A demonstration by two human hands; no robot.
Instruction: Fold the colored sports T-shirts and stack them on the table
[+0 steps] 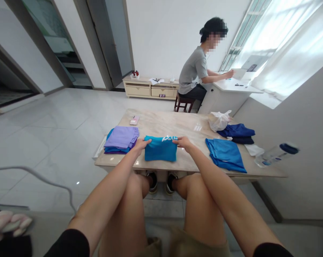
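A folded turquoise shirt [160,150] with white lettering along its far edge is in front of me, at the near side of the marble-topped table [172,123]. My left hand [142,144] pinches its far left corner, and my right hand [184,142] grips the far right corner. To the left is a stack of folded clothes, with a lilac garment [122,137] on top of blue and purple ones. A folded blue garment [225,154] lies to the right of my right hand.
A pink phone [134,120] lies at the far left of the table. A white plastic bag [219,120], dark blue clothes [238,132] and a clear water bottle [276,155] occupy the right end. Beyond, a person [195,67] sits at a white desk [231,85].
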